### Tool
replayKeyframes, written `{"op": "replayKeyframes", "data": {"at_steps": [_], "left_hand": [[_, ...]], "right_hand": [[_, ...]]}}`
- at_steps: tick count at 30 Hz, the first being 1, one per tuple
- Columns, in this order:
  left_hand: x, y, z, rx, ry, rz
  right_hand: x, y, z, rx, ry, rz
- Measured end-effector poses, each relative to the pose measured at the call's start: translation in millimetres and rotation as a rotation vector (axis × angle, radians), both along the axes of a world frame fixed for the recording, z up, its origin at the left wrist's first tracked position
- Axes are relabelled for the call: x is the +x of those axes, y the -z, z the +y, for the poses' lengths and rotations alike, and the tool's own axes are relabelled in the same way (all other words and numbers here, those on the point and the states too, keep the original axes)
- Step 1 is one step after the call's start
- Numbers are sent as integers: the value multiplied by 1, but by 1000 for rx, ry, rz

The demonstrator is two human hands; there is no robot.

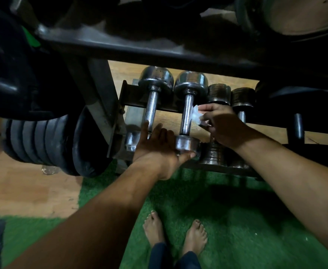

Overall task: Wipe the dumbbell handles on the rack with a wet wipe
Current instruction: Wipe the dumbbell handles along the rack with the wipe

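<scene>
Several chrome dumbbells lie across the low rack (132, 102). My left hand (157, 146) grips the near head of the second chrome dumbbell (186, 115), thumb under it and fingers spread over its left side. My right hand (220, 123) pinches a crumpled white wet wipe (197, 116) against the right side of that dumbbell's knurled handle. The first chrome dumbbell (151, 107) lies just left, its near head partly hidden by my left hand. Two darker dumbbells (218, 94) sit to the right, partly covered by my right hand.
A dark upper rack beam (159, 53) crosses overhead. A large black plate-loaded dumbbell (48, 138) rests on the wooden floor at left. A black dumbbell handle (298, 126) stands at right. Green turf (237, 220) and my bare feet (175, 233) are below.
</scene>
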State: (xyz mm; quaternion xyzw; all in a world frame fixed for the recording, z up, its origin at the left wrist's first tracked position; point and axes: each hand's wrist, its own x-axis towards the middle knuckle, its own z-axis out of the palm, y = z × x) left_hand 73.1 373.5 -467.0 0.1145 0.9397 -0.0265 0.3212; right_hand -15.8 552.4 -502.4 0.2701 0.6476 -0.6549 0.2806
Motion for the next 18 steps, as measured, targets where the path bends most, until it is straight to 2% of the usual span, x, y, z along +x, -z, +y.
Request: {"op": "replayKeyframes", "data": {"at_steps": [3, 8, 11, 13, 15, 18], "left_hand": [[0, 0, -1, 15, 4, -5], [0, 0, 0, 39, -3, 10], [2, -1, 0, 39, 20, 23], [3, 0, -1, 43, 20, 37], [3, 2, -1, 51, 15, 51], [5, 5, -3, 53, 46, 103]], "right_hand": [[2, -12, 12, 48, -79, 107], [2, -16, 25, 379, -90, 307], [5, -13, 38, 529, -181, 419], [9, -15, 42, 674, -364, 488], [13, -21, 43, 808, -657, 518], [23, -23, 47, 821, -937, 453]]}}
